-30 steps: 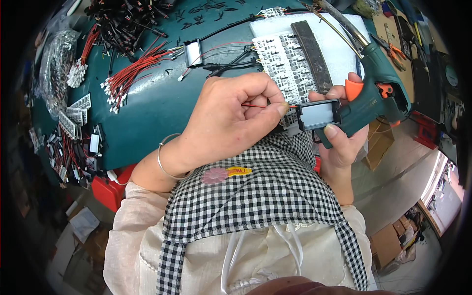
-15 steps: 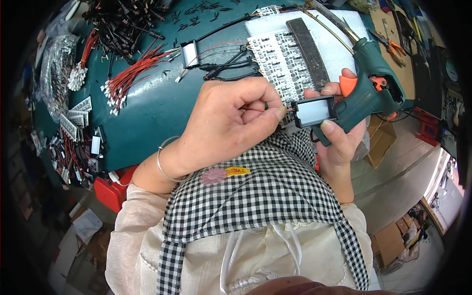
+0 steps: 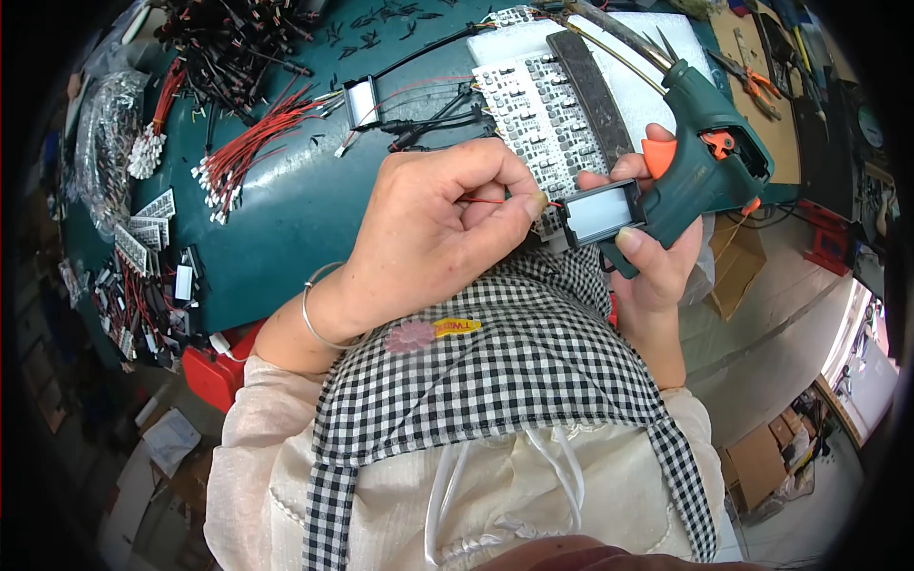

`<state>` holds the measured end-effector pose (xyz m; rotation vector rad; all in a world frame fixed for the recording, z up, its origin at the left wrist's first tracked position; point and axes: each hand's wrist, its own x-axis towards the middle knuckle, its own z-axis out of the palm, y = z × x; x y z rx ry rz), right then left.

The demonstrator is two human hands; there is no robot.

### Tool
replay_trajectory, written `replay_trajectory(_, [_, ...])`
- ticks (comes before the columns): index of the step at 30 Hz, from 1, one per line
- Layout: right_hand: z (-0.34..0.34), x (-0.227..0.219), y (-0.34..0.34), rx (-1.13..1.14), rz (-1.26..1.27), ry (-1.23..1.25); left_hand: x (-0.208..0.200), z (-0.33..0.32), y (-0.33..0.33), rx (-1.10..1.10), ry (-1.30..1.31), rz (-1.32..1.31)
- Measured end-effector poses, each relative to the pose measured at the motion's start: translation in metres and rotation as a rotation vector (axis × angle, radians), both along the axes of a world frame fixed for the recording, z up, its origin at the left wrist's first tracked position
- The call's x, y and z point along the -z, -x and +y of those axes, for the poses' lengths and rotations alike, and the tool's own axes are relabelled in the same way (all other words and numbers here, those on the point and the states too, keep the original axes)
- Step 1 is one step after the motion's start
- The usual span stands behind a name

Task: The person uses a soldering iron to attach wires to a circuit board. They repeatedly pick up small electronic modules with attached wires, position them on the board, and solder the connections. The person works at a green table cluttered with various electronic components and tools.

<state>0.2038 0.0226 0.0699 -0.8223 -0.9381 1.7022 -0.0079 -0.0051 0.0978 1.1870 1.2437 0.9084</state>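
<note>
My left hand (image 3: 433, 228) is closed in a pinch on a thin red wire (image 3: 483, 201), which runs toward the left end of a small black rectangular housing (image 3: 603, 213). A pale panel fills the middle of this housing. My right hand (image 3: 662, 265) grips the housing between thumb and fingers, and the same hand also holds a dark green glue gun (image 3: 687, 169) with an orange trigger. The gun's nozzle points away, up and to the left. My fingertips hide where the wire meets the housing.
Circuit boards (image 3: 529, 105) and a dark bar (image 3: 588, 90) lie on a white foam block (image 3: 633, 90). Red wires with white connectors (image 3: 249, 143), another black housing (image 3: 362, 103) and black cables (image 3: 233, 43) occupy the green table (image 3: 286, 257). Orange-handled pliers (image 3: 757, 86) lie at the far right.
Both hands have shifted slightly left, carrying the wire, housing and glue gun along. Their holds look the same.
</note>
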Motion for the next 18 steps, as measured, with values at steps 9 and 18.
replay_trajectory(9, [0.001, 0.0, -0.001, -0.037, 0.033, -0.025, 0.005, -0.002, -0.005, 0.032, 0.05, -0.197])
replay_trajectory(18, [-0.001, 0.002, 0.006, -0.109, -0.09, -0.127, 0.017, 0.004, -0.014, 0.106, -0.184, -0.106])
